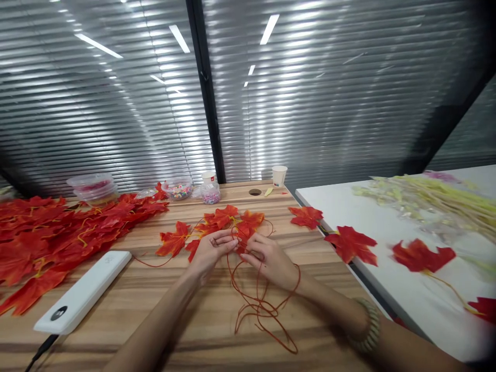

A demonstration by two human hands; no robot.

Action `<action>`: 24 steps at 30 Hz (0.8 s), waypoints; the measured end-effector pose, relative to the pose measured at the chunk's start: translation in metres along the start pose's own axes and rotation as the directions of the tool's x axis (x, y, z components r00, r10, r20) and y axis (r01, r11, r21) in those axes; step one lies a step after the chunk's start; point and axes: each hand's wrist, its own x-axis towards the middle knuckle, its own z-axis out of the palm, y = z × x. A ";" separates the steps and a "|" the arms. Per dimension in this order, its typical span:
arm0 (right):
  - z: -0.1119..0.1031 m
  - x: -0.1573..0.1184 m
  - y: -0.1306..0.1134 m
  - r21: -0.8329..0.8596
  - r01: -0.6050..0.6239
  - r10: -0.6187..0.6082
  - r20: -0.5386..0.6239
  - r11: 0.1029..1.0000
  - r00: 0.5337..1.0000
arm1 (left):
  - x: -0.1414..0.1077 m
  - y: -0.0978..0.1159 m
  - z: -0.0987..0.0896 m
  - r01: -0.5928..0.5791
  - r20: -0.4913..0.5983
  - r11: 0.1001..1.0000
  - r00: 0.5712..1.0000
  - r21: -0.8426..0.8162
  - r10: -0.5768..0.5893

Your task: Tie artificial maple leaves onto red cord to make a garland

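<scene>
Both hands meet over the middle of the wooden table, at a red artificial maple leaf (243, 238). My left hand (211, 250) pinches thumb to forefinger on a reddish-brown cord (231, 271) beside that leaf. My right hand (271, 258) is closed with fingertips together at the cord, close to the leaf; the exact grip is too small to make out. Loops of the cord hang down and lie in a tangle on the table below, and one strand crosses my right wrist. More orange-red maple leaves (220, 217) lie strung just beyond my hands.
A large heap of red leaves (70, 232) covers the left side. Nearer stands a white power bank (83, 292) with a black cable. Tubs of beads (179, 190) and a paper cup (279, 176) are at the back. Single leaves (351, 244) trail onto a white table (403, 310) at right.
</scene>
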 end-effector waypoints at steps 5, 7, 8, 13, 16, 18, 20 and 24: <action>0.001 -0.002 0.000 0.014 0.018 -0.018 -0.043 1.000 0.999 | 0.002 -0.002 0.000 -0.057 0.006 0.998 0.998 0.039 0.057; 0.001 -0.003 -0.002 -0.004 0.060 -0.060 -0.018 0.998 0.998 | 0.002 -0.003 0.000 -0.079 0.018 0.995 0.997 0.067 0.078; 0.002 -0.003 -0.002 -0.021 0.085 -0.085 0.001 0.996 0.996 | 0.002 -0.003 0.001 -0.087 0.023 0.993 0.996 0.082 0.085; 0.003 -0.005 -0.006 -0.092 0.161 -0.155 0.061 0.983 0.986 | 0.001 -0.003 0.001 -0.093 0.027 0.991 0.996 0.098 0.090; 0.001 -0.005 -0.007 -0.112 0.157 -0.151 0.058 0.981 0.987 | 0.001 -0.002 0.000 -0.082 0.035 0.993 0.996 0.083 0.080; 0.000 -0.004 -0.008 -0.106 0.158 -0.151 0.072 0.982 0.986 | 0.002 -0.001 -0.001 -0.083 0.039 0.993 0.996 0.084 0.080; 0.000 -0.004 -0.008 -0.077 0.163 -0.156 0.085 0.984 0.984 | 0.002 -0.001 -0.002 -0.092 0.034 0.990 0.995 0.103 0.089; 0.001 -0.005 -0.008 0.005 0.166 -0.166 0.077 0.986 0.983 | 0.002 -0.004 -0.001 -0.127 0.019 0.975 0.992 0.180 0.126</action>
